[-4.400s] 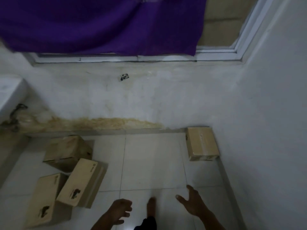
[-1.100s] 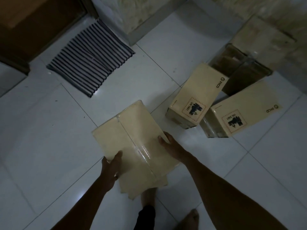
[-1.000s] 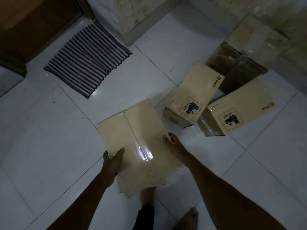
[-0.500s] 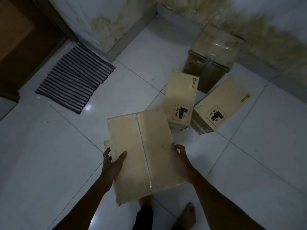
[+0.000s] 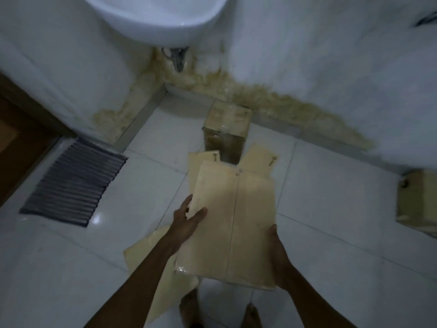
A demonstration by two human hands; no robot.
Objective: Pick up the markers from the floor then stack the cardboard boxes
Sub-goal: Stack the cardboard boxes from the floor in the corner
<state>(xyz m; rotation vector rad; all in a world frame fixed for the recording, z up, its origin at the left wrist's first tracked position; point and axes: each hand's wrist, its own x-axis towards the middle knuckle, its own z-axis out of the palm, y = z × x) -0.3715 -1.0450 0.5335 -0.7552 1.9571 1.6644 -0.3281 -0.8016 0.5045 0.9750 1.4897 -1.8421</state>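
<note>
I hold a taped cardboard box (image 5: pixel 234 216) in front of me, above the floor. My left hand (image 5: pixel 186 220) grips its left edge and my right hand (image 5: pixel 276 252) grips its lower right edge. Behind it two printed boxes peek out on the floor, one at the left (image 5: pixel 201 162) and one at the right (image 5: pixel 262 159); the held box hides most of both. A darker box (image 5: pixel 227 124) stands by the wall beyond them. Another box (image 5: pixel 418 200) sits at the far right. No markers are visible.
A white basin (image 5: pixel 156 17) hangs on the wall above the corner, with a drain pipe (image 5: pixel 178 58) under it. A striped mat (image 5: pixel 75 181) lies at the left by a wooden door (image 5: pixel 14 143). My bare feet (image 5: pixel 189 306) stand on white tiles.
My view has swung up and to the right, bringing the basin and the far-right box into sight. The held box has moved forward over the two printed boxes.
</note>
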